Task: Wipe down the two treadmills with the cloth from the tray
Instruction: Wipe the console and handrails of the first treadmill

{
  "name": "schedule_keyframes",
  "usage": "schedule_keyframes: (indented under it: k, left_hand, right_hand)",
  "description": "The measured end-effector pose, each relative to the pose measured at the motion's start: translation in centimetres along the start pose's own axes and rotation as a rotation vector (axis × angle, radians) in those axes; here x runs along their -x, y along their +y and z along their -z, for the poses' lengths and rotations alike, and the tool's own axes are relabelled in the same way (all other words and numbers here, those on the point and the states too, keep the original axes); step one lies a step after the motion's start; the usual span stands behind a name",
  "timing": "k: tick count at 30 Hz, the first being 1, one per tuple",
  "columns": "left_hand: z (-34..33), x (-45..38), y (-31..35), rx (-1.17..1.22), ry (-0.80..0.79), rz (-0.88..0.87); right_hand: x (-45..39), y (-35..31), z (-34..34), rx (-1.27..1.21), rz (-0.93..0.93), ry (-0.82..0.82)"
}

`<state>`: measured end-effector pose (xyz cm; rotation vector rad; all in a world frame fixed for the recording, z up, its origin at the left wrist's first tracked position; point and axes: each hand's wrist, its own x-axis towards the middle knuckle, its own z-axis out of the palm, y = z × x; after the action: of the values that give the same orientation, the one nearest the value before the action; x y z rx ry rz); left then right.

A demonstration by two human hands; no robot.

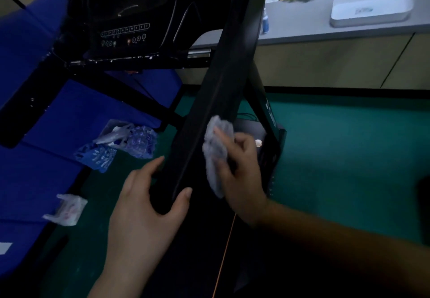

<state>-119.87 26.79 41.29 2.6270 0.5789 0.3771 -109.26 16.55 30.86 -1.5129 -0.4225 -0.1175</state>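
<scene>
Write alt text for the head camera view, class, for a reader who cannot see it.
A person's right hand presses a crumpled grey cloth against a black treadmill handrail while the left hand grips the rail's lower end. Behind, a white rectangular tray sits on a grey counter above green flooring.

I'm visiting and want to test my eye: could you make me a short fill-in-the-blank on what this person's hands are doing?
1. The right hand presses a grey ____ against the black handrail.
2. The left hand grips the handrail's lower ____.
3. The white tray sits on the ____ beyond the treadmill.

Missing words: cloth; end; counter
</scene>
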Motion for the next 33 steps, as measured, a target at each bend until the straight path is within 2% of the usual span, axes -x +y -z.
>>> schedule_keyframes:
  k: [4,8,11,15,17,23,29,33]
  left_hand:
    - [0.7,0.8,-0.9,0.044,-0.046,-0.026]
    - [1.5,0.7,-1.9,0.059,-0.125,-0.097]
    - [1.5,0.4,-2.6,0.076,-0.133,-0.135]
    - [1.2,0.3,-3.3,0.096,-0.121,-0.179]
    - [1.2,0.1,-3.5,0.095,-0.117,-0.209]
    - [1.2,-0.4,-3.9,0.144,-0.118,-0.254]
    - [0.6,-0.3,-4.5,0.213,-0.089,-0.262]
    - [1.1,-0.9,-6.0,0.372,-0.191,-0.226]
  right_hand:
    - [-6.7,0.9,0.6,0.066,-0.138,0.214]
    - [-5.5,0.9,-0.2,0.070,-0.181,0.229]
    - [0.4,-0.1,-1.6,0.062,-0.194,0.197]
    - [8.6,-2.2,-3.5,0.021,-0.076,0.106]
    - [8.2,-2.2,-3.4,0.030,-0.067,0.113]
    - [1.4,-1.8,-2.3,0.134,-0.208,0.260]
    - [8.1,-3.9,-4.1,0.094,-0.191,0.224]
    - [10.5,-4.8,-4.5,0.140,-0.139,0.183]
